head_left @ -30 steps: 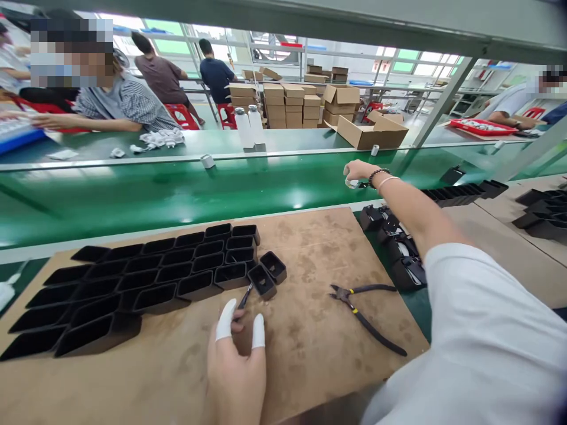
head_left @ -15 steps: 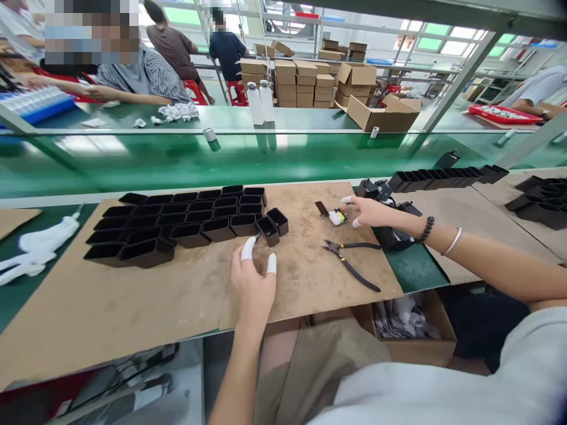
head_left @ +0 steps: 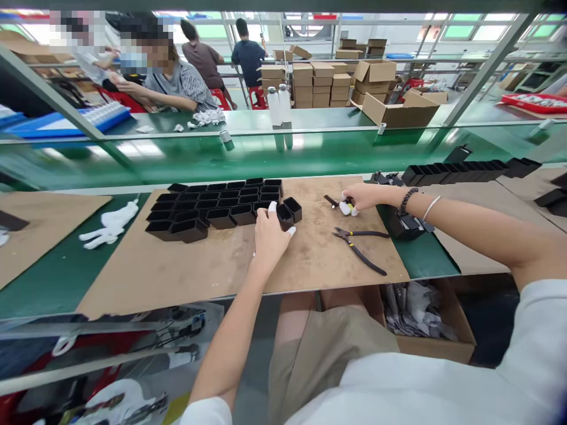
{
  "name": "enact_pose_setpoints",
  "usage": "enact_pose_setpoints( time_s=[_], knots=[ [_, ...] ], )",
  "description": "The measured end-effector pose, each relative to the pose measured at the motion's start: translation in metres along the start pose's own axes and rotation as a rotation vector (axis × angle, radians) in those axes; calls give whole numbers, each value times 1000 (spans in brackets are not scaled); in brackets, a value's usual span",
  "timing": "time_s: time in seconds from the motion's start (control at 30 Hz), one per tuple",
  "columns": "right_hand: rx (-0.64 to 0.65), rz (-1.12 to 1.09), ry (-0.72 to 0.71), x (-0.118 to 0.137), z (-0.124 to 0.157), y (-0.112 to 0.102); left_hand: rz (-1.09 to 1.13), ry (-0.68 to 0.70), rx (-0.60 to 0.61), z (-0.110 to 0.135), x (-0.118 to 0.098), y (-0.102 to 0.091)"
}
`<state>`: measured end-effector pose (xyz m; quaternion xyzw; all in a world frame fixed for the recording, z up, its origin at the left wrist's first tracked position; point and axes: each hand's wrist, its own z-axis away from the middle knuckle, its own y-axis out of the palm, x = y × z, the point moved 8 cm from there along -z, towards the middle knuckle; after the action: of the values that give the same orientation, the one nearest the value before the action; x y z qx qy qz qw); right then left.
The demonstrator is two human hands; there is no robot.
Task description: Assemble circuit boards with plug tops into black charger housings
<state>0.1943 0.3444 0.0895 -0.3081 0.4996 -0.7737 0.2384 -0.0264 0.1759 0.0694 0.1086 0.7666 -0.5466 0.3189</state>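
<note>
By the right hand (head_left: 367,196), the part (head_left: 344,208) on the board (head_left: 221,257) is met with fingertips, though whether it is gripped cannot be told; it is judged light and delicate, best pinched by its white body. By the left hand (head_left: 269,237), thumb and forefinger are spread at a cup (head_left: 284,216), any hold unclear; probably light and stiff, it is best taken by its walls.

Bright windows (head_left: 460,31) in bkgd; red stools (head_left: 257,98) behind lg glossy green bench (head_left: 325,118); slanted metal posts (head_left: 487,72).

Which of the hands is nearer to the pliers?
Right: the right hand is just beyond the pliers, while the left hand is farther off, to their left.
</note>
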Motion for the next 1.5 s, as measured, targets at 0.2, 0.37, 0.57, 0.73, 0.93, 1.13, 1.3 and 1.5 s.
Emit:
enact_pose_setpoints(
  time_s=[0.2,0.37,0.57,0.73,0.93,1.13,1.3,1.5],
  knots=[
    [-43,-438,-100,29,55,1,27,30,-11,20,-8,-14],
    [-336,-1241,-144,61,121,32,503,52,275,78,-21,9],
    [-603,-1218,-309,117,155,65,639,119,158,123,-53,-7],
    [-682,-1115,-450,141,171,54,578,237,82,129,-78,-34],
    [-737,-1081,-455,148,187,42,592,390,11,136,-98,-51],
    [-717,-1061,-467,151,191,38,597,436,4,140,-105,-60],
    [-691,-1061,-502,157,189,33,594,426,-5,139,-104,-64],
    [-708,-1039,-495,162,189,31,631,445,-6,141,-101,-65]
  ],
)
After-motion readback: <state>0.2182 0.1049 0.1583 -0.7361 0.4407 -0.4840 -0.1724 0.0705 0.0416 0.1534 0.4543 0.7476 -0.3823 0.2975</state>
